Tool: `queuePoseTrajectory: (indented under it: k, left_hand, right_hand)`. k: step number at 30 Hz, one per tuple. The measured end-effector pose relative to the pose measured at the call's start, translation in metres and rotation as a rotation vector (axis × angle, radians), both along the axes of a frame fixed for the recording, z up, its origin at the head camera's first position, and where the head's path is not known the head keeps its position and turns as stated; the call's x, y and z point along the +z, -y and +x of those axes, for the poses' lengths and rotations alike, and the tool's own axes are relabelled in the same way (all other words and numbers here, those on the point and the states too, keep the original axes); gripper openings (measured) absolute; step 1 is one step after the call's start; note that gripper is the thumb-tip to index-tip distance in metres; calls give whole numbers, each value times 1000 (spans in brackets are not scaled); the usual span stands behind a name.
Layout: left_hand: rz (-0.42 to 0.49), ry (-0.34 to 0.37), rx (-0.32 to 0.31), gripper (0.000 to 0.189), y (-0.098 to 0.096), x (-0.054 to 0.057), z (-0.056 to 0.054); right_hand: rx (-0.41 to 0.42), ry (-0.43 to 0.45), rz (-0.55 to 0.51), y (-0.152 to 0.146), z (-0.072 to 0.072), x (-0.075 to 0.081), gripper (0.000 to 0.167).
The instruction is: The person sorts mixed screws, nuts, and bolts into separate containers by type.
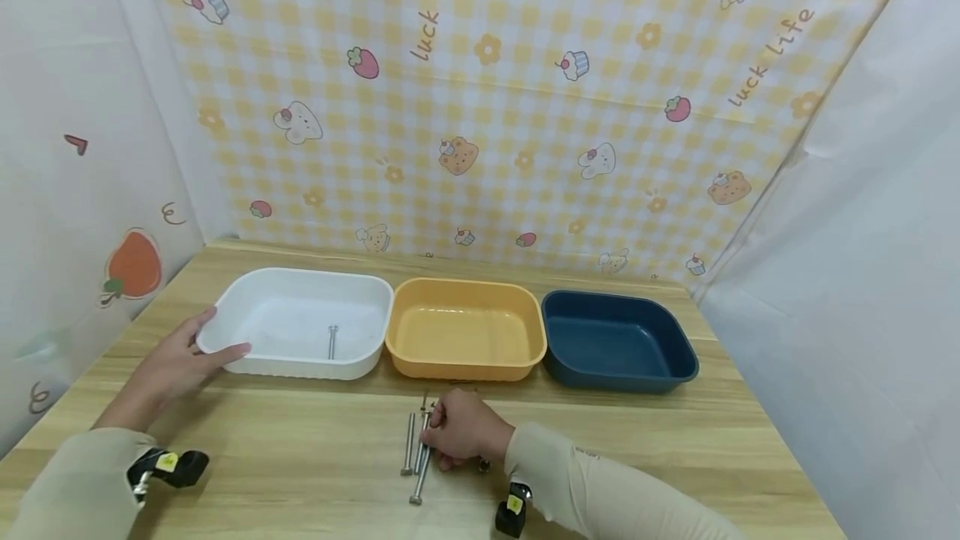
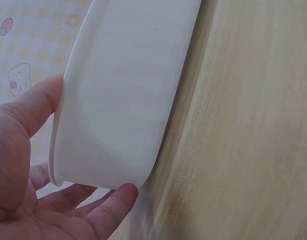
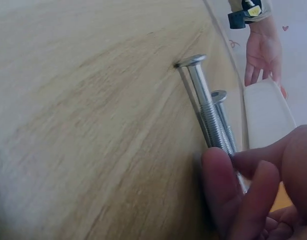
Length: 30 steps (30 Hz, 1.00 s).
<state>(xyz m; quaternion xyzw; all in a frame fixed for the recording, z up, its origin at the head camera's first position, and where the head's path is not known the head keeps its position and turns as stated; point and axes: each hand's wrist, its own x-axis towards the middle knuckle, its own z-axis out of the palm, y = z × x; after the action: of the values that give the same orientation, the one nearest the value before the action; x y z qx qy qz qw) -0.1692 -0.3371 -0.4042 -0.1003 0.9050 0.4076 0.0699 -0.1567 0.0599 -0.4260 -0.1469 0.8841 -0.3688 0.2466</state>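
My left hand (image 1: 176, 357) grips the left end of the white plastic tray (image 1: 300, 367), its thumb at the rim and its fingers around the outer wall. Inside that tray lies one silver bolt (image 1: 332, 342). On the wooden table, in front of the yellow tray (image 1: 465, 370), my right hand (image 1: 467, 427) pinches the threaded part of a long silver bolt (image 3: 199, 85) between thumb and finger. The head of this bolt points toward me. Beside it lie other bolts (image 1: 408, 444), partly hidden by the hand.
A dark blue tray (image 1: 622, 382) stands right of the yellow one, and all three trays form a row along the back of the table (image 1: 300, 457). A small dark-tipped piece (image 1: 484, 465) lies by the right wrist. Patterned cloth (image 1: 487, 107) hangs behind.
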Motion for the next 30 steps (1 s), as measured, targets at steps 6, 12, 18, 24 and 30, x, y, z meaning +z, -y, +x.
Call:
queuePoseTrajectory:
  k: [6,12,18,24,30]
  left_hand:
    - [-20,-12,-13,109,-2,1,0]
    - [-23,-4,-7,111,-3,0,-1]
    - [-20,-1,3,112,-3,-1,-1]
    - [-22,20,19,114,-3,2,-1]
    - [-14,-21,-22,109,-3,0,2]
  right_hand:
    - [67,-102,90,1,2,5,26]
    - [133,-184,157,2,2,8,32]
    - [180,-294,230,8,-1,2,50]
    - [146,-304,230,12,-5,1,47]
    - [115,-248,161,11,-1,-3,47]
